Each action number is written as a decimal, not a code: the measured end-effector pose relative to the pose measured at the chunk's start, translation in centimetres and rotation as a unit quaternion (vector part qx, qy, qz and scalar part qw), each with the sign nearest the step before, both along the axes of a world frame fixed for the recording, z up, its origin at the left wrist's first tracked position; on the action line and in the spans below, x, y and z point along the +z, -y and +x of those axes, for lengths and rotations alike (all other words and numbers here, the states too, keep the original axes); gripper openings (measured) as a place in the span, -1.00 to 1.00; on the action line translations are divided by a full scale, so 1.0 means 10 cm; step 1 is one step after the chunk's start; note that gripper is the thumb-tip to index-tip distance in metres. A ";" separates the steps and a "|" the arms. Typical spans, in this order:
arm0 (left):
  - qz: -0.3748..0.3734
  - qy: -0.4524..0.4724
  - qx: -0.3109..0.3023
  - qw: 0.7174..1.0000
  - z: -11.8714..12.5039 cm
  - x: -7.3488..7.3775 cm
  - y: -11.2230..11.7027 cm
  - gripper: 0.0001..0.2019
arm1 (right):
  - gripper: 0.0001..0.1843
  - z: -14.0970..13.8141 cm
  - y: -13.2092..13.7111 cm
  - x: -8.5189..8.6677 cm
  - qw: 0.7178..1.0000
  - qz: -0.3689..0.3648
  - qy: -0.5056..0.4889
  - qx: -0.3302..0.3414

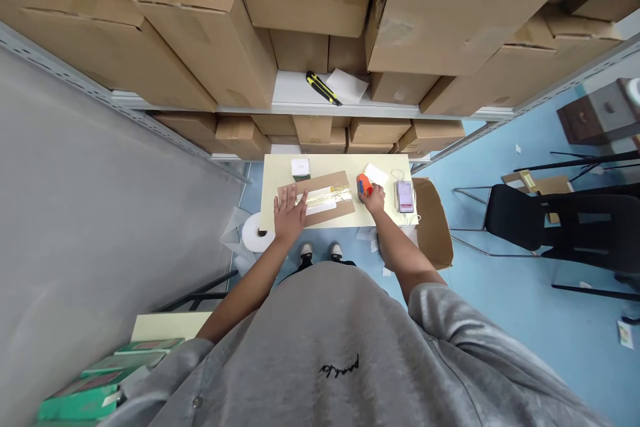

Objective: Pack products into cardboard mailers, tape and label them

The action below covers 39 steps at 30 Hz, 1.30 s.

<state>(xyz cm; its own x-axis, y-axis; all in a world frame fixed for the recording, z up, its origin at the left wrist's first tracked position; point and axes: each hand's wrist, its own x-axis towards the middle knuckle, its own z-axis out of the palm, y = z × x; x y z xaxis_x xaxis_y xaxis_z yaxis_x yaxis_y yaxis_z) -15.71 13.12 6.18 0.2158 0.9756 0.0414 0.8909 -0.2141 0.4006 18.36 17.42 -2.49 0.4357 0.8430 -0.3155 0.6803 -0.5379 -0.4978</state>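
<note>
A flat brown cardboard package (320,199) with a shiny strip of tape along its middle lies on a small pale table (280,167). My left hand (290,210) rests flat on the package's left end, fingers spread. My right hand (374,199) is closed around an orange tape dispenser (364,184) at the package's right end.
On the table are a small white box (301,167), a white card (376,175) and a phone (405,195). A foam roll (257,232) and an open carton (434,221) flank the table. Shelves of cardboard boxes stand behind, with a yellow utility knife (323,88). A black chair (555,220) is right.
</note>
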 end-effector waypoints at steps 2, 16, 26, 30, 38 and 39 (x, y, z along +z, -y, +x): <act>0.001 -0.007 -0.002 1.000 0.00 0.00 0.00 -0.45 | -0.15 0.05 -0.06 -0.14 0.997 -0.073 0.014 0.014; -0.008 -0.010 -0.002 1.000 0.01 0.04 0.00 -0.41 | -0.69 0.02 -0.22 -0.40 0.985 0.076 -0.111 -0.105; -0.003 -0.010 0.013 1.000 0.00 0.01 0.06 -0.46 | -0.56 0.44 -0.12 0.43 0.938 0.189 -0.287 -0.046; 0.011 0.018 -0.004 1.000 -0.03 -0.01 0.05 -0.52 | -0.58 0.34 -0.13 0.95 0.874 0.279 -0.391 -0.076; 0.013 0.165 -0.014 0.986 -0.12 0.04 0.03 -0.67 | -0.60 -0.47 -0.11 1.53 0.804 0.143 -0.577 0.001; 0.006 0.194 -0.011 0.981 -0.13 0.05 0.02 -0.68 | -0.60 -0.56 -0.11 1.55 0.799 0.112 -0.590 -0.002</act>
